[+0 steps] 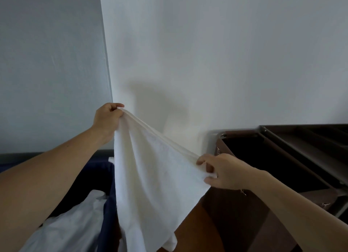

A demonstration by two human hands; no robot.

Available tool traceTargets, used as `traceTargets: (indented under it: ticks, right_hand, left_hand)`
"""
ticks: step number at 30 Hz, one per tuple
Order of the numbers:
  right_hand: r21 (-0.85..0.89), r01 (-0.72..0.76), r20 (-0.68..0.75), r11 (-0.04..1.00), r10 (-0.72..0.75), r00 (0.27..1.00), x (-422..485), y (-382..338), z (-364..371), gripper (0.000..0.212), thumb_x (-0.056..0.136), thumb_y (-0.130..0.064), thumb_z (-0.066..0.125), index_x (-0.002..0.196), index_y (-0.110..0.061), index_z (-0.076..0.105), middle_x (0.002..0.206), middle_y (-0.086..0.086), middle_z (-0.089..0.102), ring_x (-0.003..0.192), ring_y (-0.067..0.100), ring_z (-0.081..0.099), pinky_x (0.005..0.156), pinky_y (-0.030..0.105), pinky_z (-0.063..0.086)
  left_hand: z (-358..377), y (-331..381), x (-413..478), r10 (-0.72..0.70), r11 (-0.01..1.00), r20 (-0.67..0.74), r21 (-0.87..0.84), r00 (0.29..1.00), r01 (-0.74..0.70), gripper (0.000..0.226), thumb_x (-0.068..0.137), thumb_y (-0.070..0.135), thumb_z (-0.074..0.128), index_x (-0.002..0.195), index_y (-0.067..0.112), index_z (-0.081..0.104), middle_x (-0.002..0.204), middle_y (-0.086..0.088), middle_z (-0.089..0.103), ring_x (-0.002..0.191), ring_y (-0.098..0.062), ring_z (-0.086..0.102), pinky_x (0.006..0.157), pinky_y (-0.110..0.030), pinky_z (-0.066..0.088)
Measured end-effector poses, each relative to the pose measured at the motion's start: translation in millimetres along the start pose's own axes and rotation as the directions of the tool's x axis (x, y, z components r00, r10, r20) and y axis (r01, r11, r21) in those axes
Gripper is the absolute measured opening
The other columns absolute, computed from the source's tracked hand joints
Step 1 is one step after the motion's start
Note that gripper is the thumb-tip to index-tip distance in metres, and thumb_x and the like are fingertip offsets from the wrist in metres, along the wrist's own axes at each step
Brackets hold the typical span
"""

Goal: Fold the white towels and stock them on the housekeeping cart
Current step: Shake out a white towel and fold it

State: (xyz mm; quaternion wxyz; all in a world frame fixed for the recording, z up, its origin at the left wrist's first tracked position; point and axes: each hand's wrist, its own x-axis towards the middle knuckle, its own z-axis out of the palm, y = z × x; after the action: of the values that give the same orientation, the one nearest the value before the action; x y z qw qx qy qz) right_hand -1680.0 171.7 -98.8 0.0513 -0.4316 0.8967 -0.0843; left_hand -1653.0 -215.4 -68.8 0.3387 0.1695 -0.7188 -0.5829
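While hanging, towel edge is pinched by fingers.

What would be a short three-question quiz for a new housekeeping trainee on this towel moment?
1. True or false: both hands grip the white towel.
2. Which hand is higher? A) left hand B) right hand
3. Fill in: the towel's stretched top edge slopes down toward the ____ hand.

Key: 1 true. 2 A. 3 right.
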Motion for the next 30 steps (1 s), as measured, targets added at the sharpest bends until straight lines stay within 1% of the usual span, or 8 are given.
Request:
traceTargets:
  ticks: [3,7,12,17,19,22,26,30]
  right_hand:
    - [0.018,-0.029,-0.174,0.999,0.032,0.984,-1,20,-9,0.031,0.094,-0.043,0.063,0.119,-0.025,0.069,0.076,-0.031,0.048,0.076,-0.022,0.051,0.068,0.006,0.035]
    - [-0.101,-0.056,-0.363,0.993,0.016,0.932,3,29,-21,0.029,0.090,-0.058,0.054,0.091,-0.030,0.060,0.081,-0.027,0.045,0.079,-0.003,0.047,0.076,0.022,0.041]
    - [-0.089,-0.086,-0.559,0.992,0.021,0.829,3,28,-57,0.034,0.083,-0.066,0.054,0.082,-0.032,0.058,0.134,-0.014,0.040,0.110,0.004,0.045,0.082,0.032,0.044]
    - [0.153,-0.168,-0.678,0.974,0.228,0.699,0,28,-94,0.031,0.083,-0.067,0.056,0.085,-0.036,0.053,0.076,-0.016,0.062,0.065,0.008,0.060,0.059,0.028,0.046]
    - [0.315,-0.153,-0.708,0.937,0.339,0.620,7,26,-93,0.025,0.087,-0.053,0.066,0.082,-0.036,0.047,0.075,-0.012,0.062,0.061,0.012,0.062,0.057,0.029,0.048]
    - [0.378,-0.171,-0.646,0.910,0.391,0.656,16,29,-90,0.026,0.089,-0.043,0.070,0.083,-0.033,0.047,0.079,-0.005,0.062,0.068,0.018,0.063,0.062,0.033,0.049]
    - [0.616,0.112,-0.745,0.780,0.530,0.406,26,31,-102,0.033,0.083,-0.045,0.073,0.108,-0.045,0.052,0.081,-0.009,0.060,0.059,-0.003,0.060,0.056,0.023,0.049]
    - [0.788,-0.022,-0.464,0.615,0.618,0.635,38,34,-84,0.025,0.094,-0.033,0.066,0.102,-0.009,0.062,0.058,0.006,0.065,0.041,0.015,0.055,0.044,0.030,0.048]
  left_hand:
    - [-10,-6,3,-0.007,1.000,0.010,0.021,1.000,0.007,0.027,0.092,0.007,0.053,0.092,0.030,0.067,0.100,0.001,0.063,0.093,-0.021,0.060,0.083,-0.037,0.053]
    - [-18,-14,2,-0.005,0.998,0.063,0.055,0.998,0.002,0.027,0.093,0.006,0.055,0.094,0.031,0.066,0.103,0.002,0.065,0.097,-0.020,0.061,0.089,-0.037,0.052]
    - [-29,8,13,0.046,0.997,0.089,-0.062,0.995,-0.040,0.029,0.093,0.003,0.055,0.094,0.027,0.070,0.102,-0.001,0.068,0.092,-0.017,0.065,0.077,-0.028,0.053]
    - [-33,42,20,0.115,0.969,0.094,-0.229,0.989,-0.091,0.033,0.089,0.006,0.056,0.086,0.032,0.077,0.086,0.009,0.072,0.080,-0.008,0.066,0.066,-0.021,0.054]
    - [-33,46,19,0.130,0.974,0.093,-0.199,0.987,-0.109,0.032,0.090,0.005,0.055,0.088,0.031,0.075,0.088,0.007,0.071,0.083,-0.011,0.065,0.068,-0.025,0.054]
    - [-32,46,15,0.134,0.986,0.105,-0.112,0.985,-0.122,0.032,0.091,0.001,0.054,0.091,0.029,0.070,0.094,0.002,0.067,0.088,-0.017,0.063,0.071,-0.030,0.053]
    - [-21,68,9,0.207,0.951,-0.025,-0.230,0.978,-0.207,0.032,0.082,0.008,0.057,0.088,0.034,0.073,0.094,0.004,0.068,0.082,-0.012,0.064,0.065,-0.023,0.053]
    - [-15,65,1,0.186,0.976,-0.091,-0.095,0.978,-0.195,0.034,0.081,0.007,0.051,0.085,0.037,0.068,0.091,0.004,0.066,0.083,-0.018,0.059,0.062,-0.031,0.048]
